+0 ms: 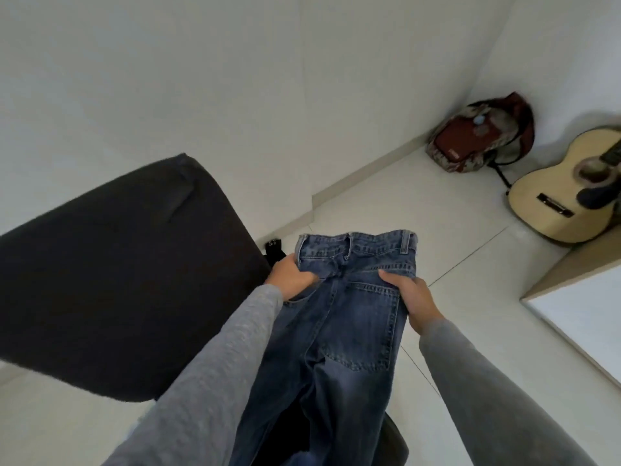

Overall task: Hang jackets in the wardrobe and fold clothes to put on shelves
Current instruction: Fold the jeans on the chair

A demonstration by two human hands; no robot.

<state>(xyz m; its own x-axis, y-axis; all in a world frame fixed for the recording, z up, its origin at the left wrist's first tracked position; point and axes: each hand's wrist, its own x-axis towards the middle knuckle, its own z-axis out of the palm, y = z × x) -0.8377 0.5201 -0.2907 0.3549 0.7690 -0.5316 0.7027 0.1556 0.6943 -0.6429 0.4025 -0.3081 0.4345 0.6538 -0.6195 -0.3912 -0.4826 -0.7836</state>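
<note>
Garment in play: we've got the jeans (pixel 353 317) held up dead centre, back pockets facing us, waistband pointing to 12 o'clock and the legs trailing off toward 6 o'clock.
Left hand: our left hand (pixel 290 275) clamps the 9 o'clock side just under the waistband, fingers curled into the denim and bunching it.
Right hand: our right hand (pixel 411 297) takes the 3 o'clock edge beside the pocket, thumb laid flat on top; the other fingers wrap underneath, out of sight.
Fold status: nothing folded yet, we reckon. The jeans are full length, with no crease or doubling to be seen.
Done so far: we can't say. No wardrobe, shelf, hanger or jacket shows here.
Left to do: by our reading, nearly all of it: fold this pair, shelve it, then the jackets.
Surroundings: dark armchair (pixel 117 264) at 9 o'clock, backpack (pixel 480 136) at 1 o'clock against the wall, guitar (pixel 564 193) at 2 o'clock, pale tiled floor (pixel 386 196) beneath.
</note>
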